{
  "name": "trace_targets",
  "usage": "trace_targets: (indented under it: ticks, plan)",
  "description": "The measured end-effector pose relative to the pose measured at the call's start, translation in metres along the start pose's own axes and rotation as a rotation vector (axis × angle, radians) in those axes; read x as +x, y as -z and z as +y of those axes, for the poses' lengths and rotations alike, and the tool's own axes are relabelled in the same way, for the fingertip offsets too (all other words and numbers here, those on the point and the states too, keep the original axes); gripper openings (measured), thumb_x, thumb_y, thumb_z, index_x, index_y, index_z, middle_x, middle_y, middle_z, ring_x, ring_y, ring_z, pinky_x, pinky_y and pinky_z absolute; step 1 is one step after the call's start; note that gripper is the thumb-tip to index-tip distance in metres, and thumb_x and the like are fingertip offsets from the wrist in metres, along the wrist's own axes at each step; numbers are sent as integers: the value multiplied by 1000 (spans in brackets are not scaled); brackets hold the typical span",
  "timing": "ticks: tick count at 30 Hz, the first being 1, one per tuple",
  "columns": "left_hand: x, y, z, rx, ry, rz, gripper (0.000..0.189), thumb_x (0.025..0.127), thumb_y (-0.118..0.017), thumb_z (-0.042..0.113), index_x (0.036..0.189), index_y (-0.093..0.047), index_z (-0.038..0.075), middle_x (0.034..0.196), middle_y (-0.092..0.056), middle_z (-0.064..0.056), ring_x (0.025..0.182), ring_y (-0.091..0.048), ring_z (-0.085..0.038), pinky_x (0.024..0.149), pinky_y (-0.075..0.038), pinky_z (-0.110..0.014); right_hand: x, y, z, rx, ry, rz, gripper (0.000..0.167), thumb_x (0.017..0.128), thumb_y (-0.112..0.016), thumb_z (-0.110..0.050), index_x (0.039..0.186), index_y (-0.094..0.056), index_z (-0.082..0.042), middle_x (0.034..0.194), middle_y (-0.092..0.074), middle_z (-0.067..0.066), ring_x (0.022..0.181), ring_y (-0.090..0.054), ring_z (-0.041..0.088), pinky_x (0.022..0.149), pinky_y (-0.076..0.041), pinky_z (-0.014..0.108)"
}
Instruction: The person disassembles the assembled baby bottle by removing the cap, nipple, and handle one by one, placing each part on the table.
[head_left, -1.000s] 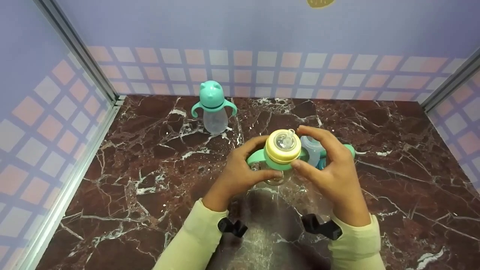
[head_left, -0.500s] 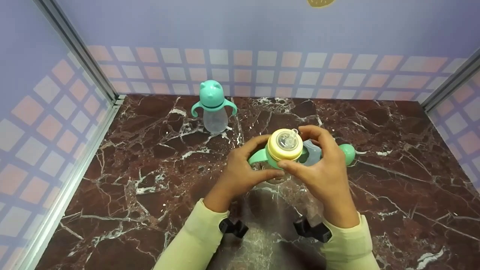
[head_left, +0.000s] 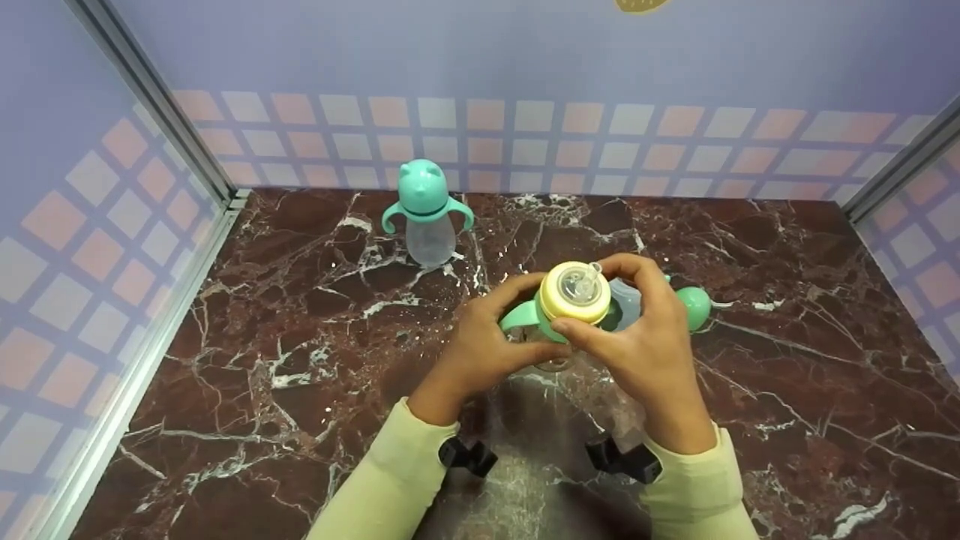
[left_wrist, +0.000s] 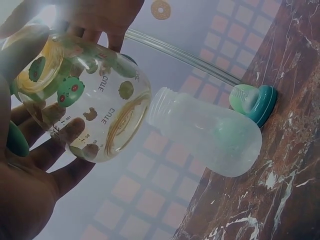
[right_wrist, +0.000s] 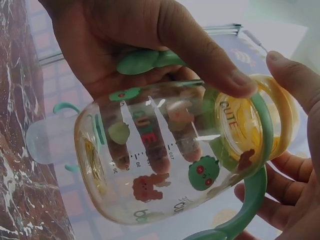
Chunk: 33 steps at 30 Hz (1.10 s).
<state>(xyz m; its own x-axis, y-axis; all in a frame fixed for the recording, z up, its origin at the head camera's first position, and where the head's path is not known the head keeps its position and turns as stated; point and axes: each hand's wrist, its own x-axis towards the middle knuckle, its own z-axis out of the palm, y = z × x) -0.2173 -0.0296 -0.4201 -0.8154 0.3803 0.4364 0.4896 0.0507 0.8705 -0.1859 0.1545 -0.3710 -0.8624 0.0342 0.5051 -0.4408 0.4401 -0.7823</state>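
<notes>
A clear baby bottle [left_wrist: 95,100] with cartoon prints, green handles and a yellow collar [head_left: 575,294] is held up between both hands. A clear teat [head_left: 587,283] tops the collar. My left hand [head_left: 487,337] grips the bottle's body, its fingers showing through the wall in the right wrist view. My right hand [head_left: 645,345] has thumb and fingers round the yellow collar. Just behind stands an open frosted bottle [left_wrist: 205,130] with a bare threaded neck. A teal collar with a teat [left_wrist: 257,105] lies beyond it on the table, and a round green cap [head_left: 694,308] sits right of my hand.
Farther back, to the left, stands another frosted bottle [head_left: 430,241] with a teal animal-shaped lid [head_left: 422,187] and two handles. The dark red marbled tabletop [head_left: 262,360] is bounded by checked walls [head_left: 487,142] at the back and sides.
My right hand has moved left, its thumb sliding across the front of the yellow collar. The held bottle has shifted slightly right. The round green cap has come into fuller view.
</notes>
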Motion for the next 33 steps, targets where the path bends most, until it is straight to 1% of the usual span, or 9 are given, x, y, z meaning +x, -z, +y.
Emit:
trace_targets:
  ticks: [2,5,8,10,15,19,25,29,33]
  plan:
    - [0,0,0,-12,4,-17,72,70,-88,24,134,-55,17,127,-65,2,111,-61,-10,95,-51,-31,0,1,0,19,-5,-13,62,59,-94,-18,109,-61,-3,110,-66,1,112,-56,13,104,-38,37]
    - [0,2,0,-27,11,-40,71,70,-87,23,134,-55,18,128,-64,2,111,-60,-10,95,-51,-31,0,3,1,80,9,-48,58,61,-92,-12,110,-62,-3,111,-66,2,110,-58,15,101,-42,32]
    - [0,3,0,-59,20,-72,71,71,-87,25,134,-55,19,130,-62,2,111,-60,-11,94,-52,-32,0,6,2,156,58,-93,55,64,-88,-5,113,-64,-3,111,-66,4,108,-59,17,97,-45,27]
    - [-1,5,-1,-98,29,-103,72,72,-86,29,135,-55,18,130,-62,1,111,-60,-13,94,-52,-32,1,8,4,204,94,-126,55,65,-86,-1,115,-64,-2,112,-66,5,107,-60,18,96,-46,26]
    - [0,7,-5,-188,32,-177,75,72,-84,41,135,-54,14,129,-62,-3,109,-61,-17,94,-52,-35,1,12,8,314,142,-189,56,66,-80,7,120,-62,3,114,-67,9,106,-62,18,97,-48,26]
    - [0,8,-6,-207,23,-221,76,72,-83,43,136,-54,15,129,-61,-2,111,-61,-18,96,-51,-36,2,13,10,378,169,-206,56,66,-77,8,119,-61,7,113,-67,10,106,-62,19,99,-47,27]
    - [0,8,-9,-204,38,-252,78,72,-84,42,137,-53,14,132,-60,-3,117,-59,-17,101,-48,-36,3,14,10,431,192,-199,55,66,-76,7,119,-59,11,112,-68,10,107,-63,21,100,-47,29]
    - [0,9,-10,-205,45,-246,75,72,-85,36,136,-53,11,129,-62,-5,115,-59,-18,101,-48,-36,3,13,10,463,202,-160,55,66,-77,7,118,-59,13,114,-68,13,109,-62,23,102,-46,30]
    - [1,11,-14,-191,67,-234,74,72,-86,33,136,-54,14,126,-63,-4,112,-60,-17,98,-50,-36,3,12,11,482,190,-112,54,67,-77,7,118,-59,13,113,-68,13,108,-62,24,101,-46,31]
